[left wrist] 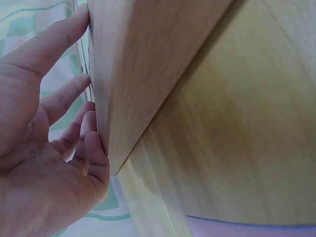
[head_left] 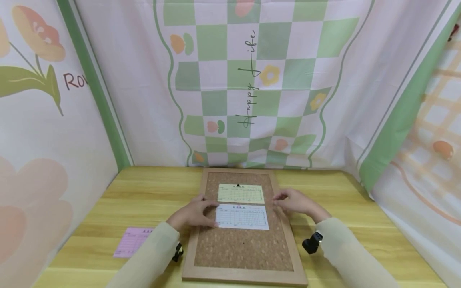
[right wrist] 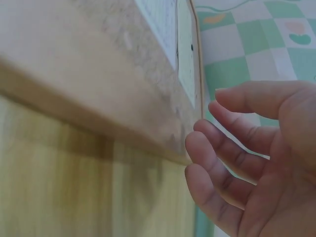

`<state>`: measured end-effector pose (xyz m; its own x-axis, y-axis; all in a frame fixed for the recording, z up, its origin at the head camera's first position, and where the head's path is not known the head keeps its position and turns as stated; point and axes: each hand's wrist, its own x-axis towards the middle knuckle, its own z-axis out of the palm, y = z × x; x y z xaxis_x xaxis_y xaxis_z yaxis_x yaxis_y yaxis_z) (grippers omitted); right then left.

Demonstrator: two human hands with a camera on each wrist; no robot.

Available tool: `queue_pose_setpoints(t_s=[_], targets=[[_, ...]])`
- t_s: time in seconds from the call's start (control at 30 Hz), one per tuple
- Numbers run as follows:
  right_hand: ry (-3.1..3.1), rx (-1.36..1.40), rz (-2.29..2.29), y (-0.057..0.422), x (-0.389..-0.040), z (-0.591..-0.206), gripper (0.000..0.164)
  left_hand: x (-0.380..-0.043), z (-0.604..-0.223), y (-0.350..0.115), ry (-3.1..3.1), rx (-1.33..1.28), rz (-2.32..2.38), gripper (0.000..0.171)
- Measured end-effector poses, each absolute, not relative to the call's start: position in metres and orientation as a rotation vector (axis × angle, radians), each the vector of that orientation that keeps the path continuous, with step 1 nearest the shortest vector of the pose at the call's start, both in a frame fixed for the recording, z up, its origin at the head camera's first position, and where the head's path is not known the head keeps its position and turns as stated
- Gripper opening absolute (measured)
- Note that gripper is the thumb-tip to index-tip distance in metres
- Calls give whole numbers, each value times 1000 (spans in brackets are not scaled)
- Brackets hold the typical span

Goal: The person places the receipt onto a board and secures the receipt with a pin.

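A wood-framed cork board lies on the table. On it, a pale yellow printed slip has a small black clip or pin at its top edge. Just below lies a pale blue-white slip. My left hand reaches over the board's left frame, its thumb and a fingertip touching the left edge of the blue-white slip. Loosely curved, my right hand hovers at the board's right frame. Nothing shows between its fingers in the right wrist view.
A pink printed slip lies on the wooden table to the left, partly under my left sleeve. Behind the table hangs a checkered curtain. Black wrist cameras sit at both cuffs.
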<state>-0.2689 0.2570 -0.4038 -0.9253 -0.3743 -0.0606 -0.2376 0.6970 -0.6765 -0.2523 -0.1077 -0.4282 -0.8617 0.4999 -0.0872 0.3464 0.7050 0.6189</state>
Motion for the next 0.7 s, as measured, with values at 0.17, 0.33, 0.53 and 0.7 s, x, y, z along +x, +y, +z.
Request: queue_pose_setpoints(t_s=[0.17,0.33,0.53,0.7], targets=[[2751,-496,-1020,266,-266,-408,26,-253,-429,-109,2665,681,899,71],[2774,-526,-1020,272,-265,-416,32,-255,-432,-109,2672,683,890,71],[2751,-633,-1049,277,-266,-424,44,-256,-433,-110,2678,680,887,71],[2728,-682,-1056,279,-265,-429,51,-255,-433,-109,2677,678,887,72]])
